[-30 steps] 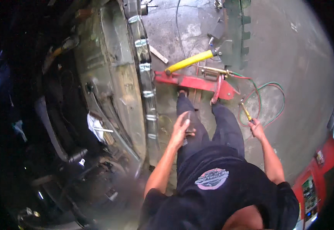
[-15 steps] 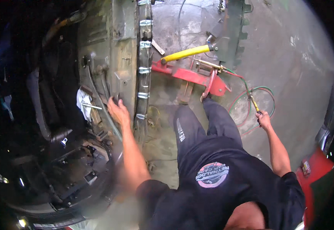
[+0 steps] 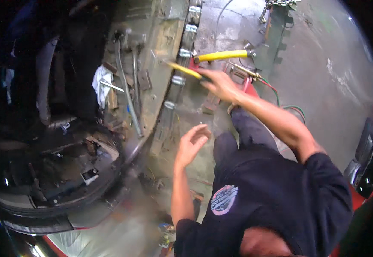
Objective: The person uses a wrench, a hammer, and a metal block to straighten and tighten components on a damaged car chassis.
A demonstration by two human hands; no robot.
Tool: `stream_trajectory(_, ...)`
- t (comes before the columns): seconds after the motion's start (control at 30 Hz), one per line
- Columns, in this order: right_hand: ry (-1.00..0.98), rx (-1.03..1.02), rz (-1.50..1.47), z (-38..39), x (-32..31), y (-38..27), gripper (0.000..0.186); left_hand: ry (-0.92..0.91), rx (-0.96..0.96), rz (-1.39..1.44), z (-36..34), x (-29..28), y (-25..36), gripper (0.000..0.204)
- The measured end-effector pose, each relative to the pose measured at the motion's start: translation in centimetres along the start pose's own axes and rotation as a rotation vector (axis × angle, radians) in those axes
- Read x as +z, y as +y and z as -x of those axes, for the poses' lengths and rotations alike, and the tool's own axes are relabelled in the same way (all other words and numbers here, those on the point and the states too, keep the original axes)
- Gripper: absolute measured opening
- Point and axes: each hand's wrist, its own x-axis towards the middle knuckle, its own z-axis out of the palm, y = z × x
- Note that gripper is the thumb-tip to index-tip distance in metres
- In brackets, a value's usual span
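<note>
Up at twelve o'clock, the right hand [image 3: 223, 85] closes its fingers around a thin yellow-handled tool [image 3: 183, 70], whose tip points toward the rusty car sill [image 3: 158, 81] at ten o'clock. Lower, near centre, the left hand [image 3: 191, 143] hangs open, fingers loosely curled, holding nothing above the concrete floor [image 3: 323, 64].

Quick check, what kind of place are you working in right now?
Probably a vehicle repair or body workshop: bare concrete floor, a stripped vehicle sill, a red jack with a yellow handle, and welding-type hoses.
</note>
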Motion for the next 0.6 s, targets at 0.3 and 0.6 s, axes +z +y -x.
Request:
stream_trajectory(0.3,-0.891,-0.247,-0.02,7.9,11.6,-11.8,0.057,-0.2,1.187,0.627,22.1,-0.8,7.9,0.017)
stream_trajectory(0.6,-0.12,0.934,0.324,41.3,-9.3,12.2,0.043,-0.477,1.545,0.594,32.7,-4.9,7.0,0.017)
